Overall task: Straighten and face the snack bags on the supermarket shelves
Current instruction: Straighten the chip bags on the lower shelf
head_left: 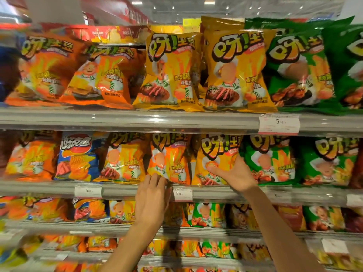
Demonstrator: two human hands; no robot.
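Snack bags fill several shelves in front of me. On the second shelf stand an orange bag (pixel 170 158) and, right of it, a yellow-orange bag (pixel 216 154). My right hand (pixel 234 174) lies flat on the lower right of the yellow-orange bag, thumb stretched left across its front and fingers along its right edge. My left hand (pixel 152 195) reaches up to the bottom edge of the orange bag, fingertips touching it at the shelf lip. Whether the left fingers pinch the bag is not visible.
The top shelf holds orange bags (pixel 49 69), yellow bags (pixel 235 71) and green bags (pixel 300 69). A blue bag (pixel 78 158) sits among orange ones on the second shelf, green bags (pixel 269 160) to the right. Price tags (pixel 279 123) hang on the grey shelf rails (pixel 137 119).
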